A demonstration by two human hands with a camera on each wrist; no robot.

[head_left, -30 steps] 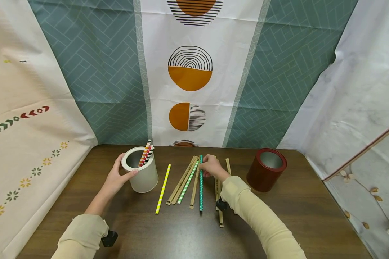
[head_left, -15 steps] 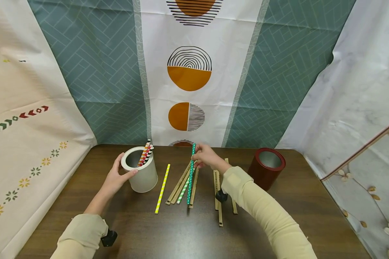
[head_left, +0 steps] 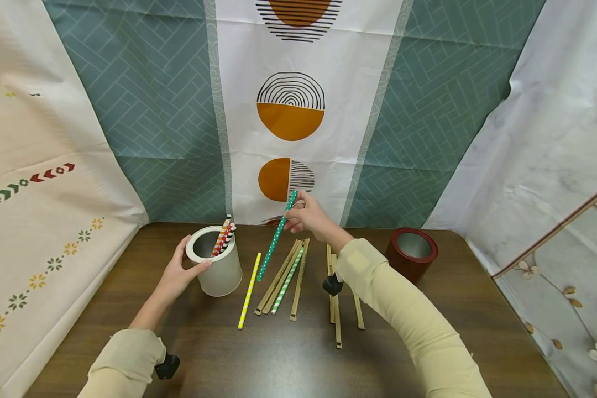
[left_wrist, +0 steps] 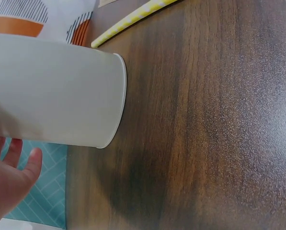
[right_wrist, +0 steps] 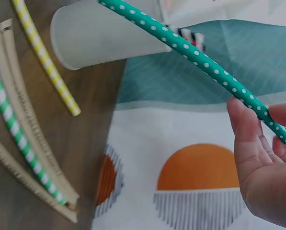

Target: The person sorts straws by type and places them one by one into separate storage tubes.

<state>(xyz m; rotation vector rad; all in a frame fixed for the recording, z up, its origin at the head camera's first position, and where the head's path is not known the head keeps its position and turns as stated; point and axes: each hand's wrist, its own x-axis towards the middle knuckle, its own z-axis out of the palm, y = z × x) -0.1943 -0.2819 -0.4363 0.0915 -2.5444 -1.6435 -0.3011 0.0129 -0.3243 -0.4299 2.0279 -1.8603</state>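
My right hand [head_left: 310,218] pinches a green paper straw with white dots [head_left: 277,237] near its upper end. The straw slants in the air, its lower end over the table between the yellow straw and the paper-wrapped straws. In the right wrist view the thumb and fingertips [right_wrist: 245,120] close on the dotted straw [right_wrist: 200,58]. My left hand [head_left: 176,276] grips the white can [head_left: 221,276] from its left, thumb at the rim and fingers round the far side. Several striped straws [head_left: 224,237] lean inside that can. The left wrist view shows fingers against the can's wall [left_wrist: 56,91].
A yellow straw [head_left: 250,290] lies right of the white can. Beside it are several brown paper-wrapped straws [head_left: 281,276] and a green-striped straw [head_left: 288,281]. More wrapped straws [head_left: 335,309] lie under the right forearm. A dark red can [head_left: 410,254] stands at the table's right.
My right hand has lifted the dotted green straw off the table and carried it up and left, tilting its lower end toward the white can. The left hand has stayed on the can.
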